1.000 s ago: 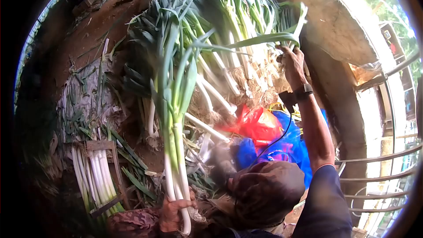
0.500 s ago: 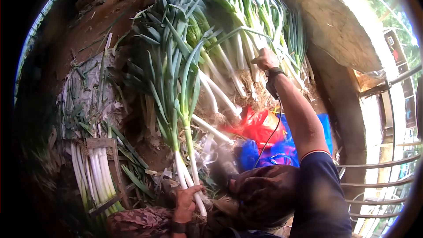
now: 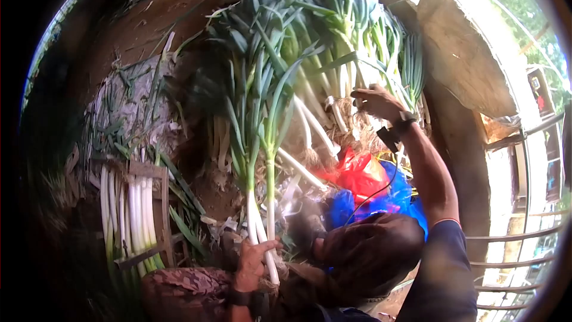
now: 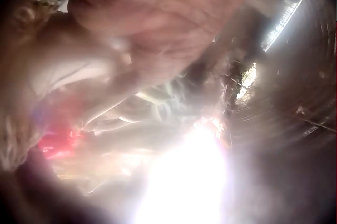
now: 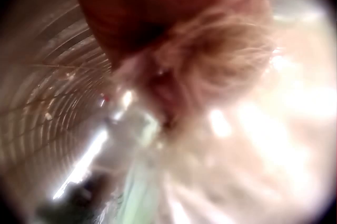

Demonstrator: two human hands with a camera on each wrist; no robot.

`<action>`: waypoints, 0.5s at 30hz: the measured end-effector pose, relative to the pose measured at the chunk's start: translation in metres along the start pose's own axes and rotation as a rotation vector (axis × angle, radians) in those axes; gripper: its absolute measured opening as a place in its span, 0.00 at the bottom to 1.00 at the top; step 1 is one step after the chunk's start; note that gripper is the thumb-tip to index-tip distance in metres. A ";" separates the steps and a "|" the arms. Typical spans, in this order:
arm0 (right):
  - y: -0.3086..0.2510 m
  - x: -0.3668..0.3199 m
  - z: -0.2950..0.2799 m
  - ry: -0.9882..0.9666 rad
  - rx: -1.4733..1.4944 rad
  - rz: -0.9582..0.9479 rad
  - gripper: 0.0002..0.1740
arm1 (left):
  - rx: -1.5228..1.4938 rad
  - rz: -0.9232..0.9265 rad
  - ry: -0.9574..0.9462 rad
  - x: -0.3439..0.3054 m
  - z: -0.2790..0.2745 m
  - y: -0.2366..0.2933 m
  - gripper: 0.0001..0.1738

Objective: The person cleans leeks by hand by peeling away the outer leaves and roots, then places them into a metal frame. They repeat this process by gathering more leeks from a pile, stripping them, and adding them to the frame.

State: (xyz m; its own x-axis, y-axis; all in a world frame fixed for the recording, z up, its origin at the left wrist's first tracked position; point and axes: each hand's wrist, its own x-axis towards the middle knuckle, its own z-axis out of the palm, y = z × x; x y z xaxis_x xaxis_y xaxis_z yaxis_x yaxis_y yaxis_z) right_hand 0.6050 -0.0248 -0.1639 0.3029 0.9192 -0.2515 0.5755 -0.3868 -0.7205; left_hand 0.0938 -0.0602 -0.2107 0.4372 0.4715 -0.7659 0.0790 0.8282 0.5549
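Observation:
In the head view, my left hand [image 3: 253, 262] grips a few long leeks [image 3: 265, 203] low on their white stalks, near the roots. Their green leaves fan upward over the pile. The left wrist view shows my left palm [image 4: 158, 19] large, with pale stalks blurred below it. My right hand [image 3: 381, 102] is at the root ends of the piled leeks [image 3: 342, 30], its fingers pointing left among the stalks. Close under that hand in the right wrist view is a tuft of brown roots [image 5: 221, 50]. Blur leaves it unclear whether the fingers hold a leek.
A red plastic bag [image 3: 362, 176] and blue plastic [image 3: 393, 191] lie below the pile. At left, white leek stalks [image 3: 140, 214] stand in a wooden frame [image 3: 164, 214] beside leaf scraps on sheeting. A person's covered head [image 3: 375, 256] fills the lower middle. Metal bars [image 3: 512, 238] line the right.
My right hand has moved left from the far right of the pile, then drawn back slightly toward the root ends. The held leeks have spread apart and shifted right; my left hand still grips them.

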 end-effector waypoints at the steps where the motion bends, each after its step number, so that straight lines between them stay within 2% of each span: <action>1: 0.031 0.002 -0.002 -0.006 0.103 -0.188 0.19 | 0.028 -0.042 0.003 0.000 -0.004 0.002 0.17; 2: -0.013 -0.020 -0.002 0.123 0.116 -0.209 0.16 | -0.004 -0.026 -0.026 -0.009 -0.005 0.006 0.17; 3: -0.036 -0.037 -0.009 0.128 0.235 -0.080 0.18 | -0.033 0.000 -0.056 -0.015 -0.005 0.011 0.17; 4: -0.004 -0.011 -0.021 0.076 0.114 -0.111 0.20 | -0.045 -0.006 -0.025 -0.020 -0.008 0.014 0.17; 5: -0.027 -0.010 -0.033 0.016 0.397 0.084 0.20 | 0.030 -0.030 -0.034 -0.021 -0.009 0.018 0.17; 6: -0.026 -0.012 -0.046 -0.005 0.309 -0.302 0.20 | 0.103 -0.051 -0.050 -0.021 -0.007 0.022 0.18; 7: -0.084 -0.036 -0.040 -0.167 0.625 -0.370 0.21 | 0.102 0.000 -0.053 -0.024 0.000 0.029 0.20; 9: -0.089 -0.035 -0.041 0.073 0.334 -0.656 0.27 | 0.075 0.076 -0.039 -0.038 0.008 0.041 0.22; 10: -0.097 -0.056 -0.042 0.030 0.386 -0.616 0.34 | 0.064 0.085 -0.082 -0.034 0.002 0.038 0.23; 11: -0.129 -0.057 -0.019 -0.200 0.652 -0.723 0.37 | -0.027 0.112 -0.128 -0.030 -0.003 0.030 0.25; 13: -0.188 -0.091 0.027 -0.029 0.641 0.183 0.29 | -0.073 0.125 -0.096 -0.022 -0.007 0.018 0.28; 14: -0.189 -0.098 0.069 -0.199 0.744 0.112 0.24 | 0.009 0.198 -0.056 -0.025 -0.001 0.016 0.24; 15: -0.185 -0.120 0.112 -0.164 0.846 0.211 0.22 | 0.005 0.204 -0.057 -0.031 0.000 0.015 0.24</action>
State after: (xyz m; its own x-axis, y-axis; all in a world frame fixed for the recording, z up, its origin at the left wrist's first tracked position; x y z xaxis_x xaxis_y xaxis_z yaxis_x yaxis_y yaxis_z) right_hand 0.3768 -0.0555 -0.0731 0.1896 0.8592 -0.4753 -0.2539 -0.4247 -0.8690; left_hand 0.0814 -0.0627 -0.1788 0.4948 0.6109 -0.6180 -0.0121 0.7159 0.6981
